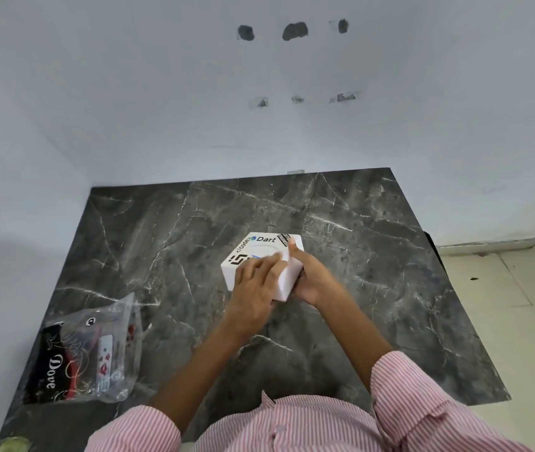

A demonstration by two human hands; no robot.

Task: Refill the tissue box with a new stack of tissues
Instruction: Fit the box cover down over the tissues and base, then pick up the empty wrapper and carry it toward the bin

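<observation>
A white square tissue box point(261, 247) with black stickers and the word "Dart" on its lid sits on the dark marble table point(373, 256), near the middle. My left hand point(256, 288) lies flat on the lid's near side, fingers stretched toward the round opening. My right hand point(311, 278) grips the box's right side, with the thumb up on the lid's right edge. A clear plastic tissue pack point(86, 357) with black "Dove" print lies at the table's near left. I cannot see inside the box.
A white wall with several dark holes point(295, 31) stands behind the table and along its left. Pale floor tiles point(494, 288) show past the table's right edge. A yellowish object point(14, 445) peeks in at the bottom left corner.
</observation>
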